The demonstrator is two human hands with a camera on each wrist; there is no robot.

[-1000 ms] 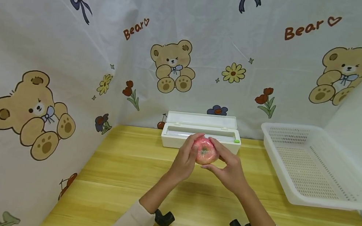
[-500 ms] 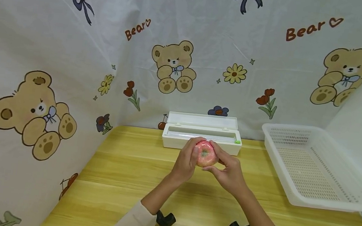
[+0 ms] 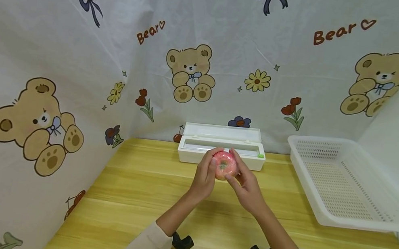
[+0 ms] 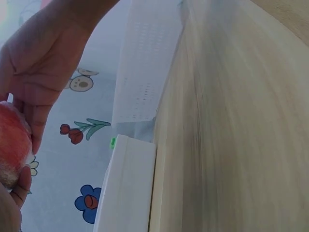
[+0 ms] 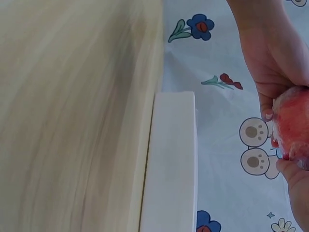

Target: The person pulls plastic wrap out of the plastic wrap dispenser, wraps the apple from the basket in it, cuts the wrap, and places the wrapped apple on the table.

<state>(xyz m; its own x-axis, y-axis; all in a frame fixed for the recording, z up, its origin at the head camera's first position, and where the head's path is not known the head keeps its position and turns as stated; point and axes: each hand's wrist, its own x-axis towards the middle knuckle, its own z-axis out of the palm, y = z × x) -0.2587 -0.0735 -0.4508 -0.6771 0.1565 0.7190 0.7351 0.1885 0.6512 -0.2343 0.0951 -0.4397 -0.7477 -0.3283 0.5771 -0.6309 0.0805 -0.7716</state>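
Observation:
A red apple [image 3: 225, 165] in shiny clear film is held up between both hands in the head view, its stem hollow facing the camera. My left hand [image 3: 204, 178] grips its left side, fingers around the far edge and thumb along the near side. On the right side my right hand [image 3: 247, 186] holds it too, thumb on the lower edge and fingers over the top right. Both wrist views catch the apple [image 4: 13, 145] at the frame's edge; crinkled film shows on the apple [image 5: 295, 121] in the right wrist view. Behind it stands a white cling film dispenser [image 3: 185, 156], lid raised.
A white perforated basket [image 3: 325, 217] stands on the right of the wooden table [image 3: 133, 198]. A bear-print cloth [image 3: 231, 30] hangs at the back and left. Black curved mounts [image 3: 182, 242] sit at both wrists. The dispenser has a small green tab [image 3: 260, 155].
The apple first dipped slightly, then rose and shifted a little left. My right hand has moved left, its thumb coming up onto the apple's lower edge. My left hand keeps its grip.

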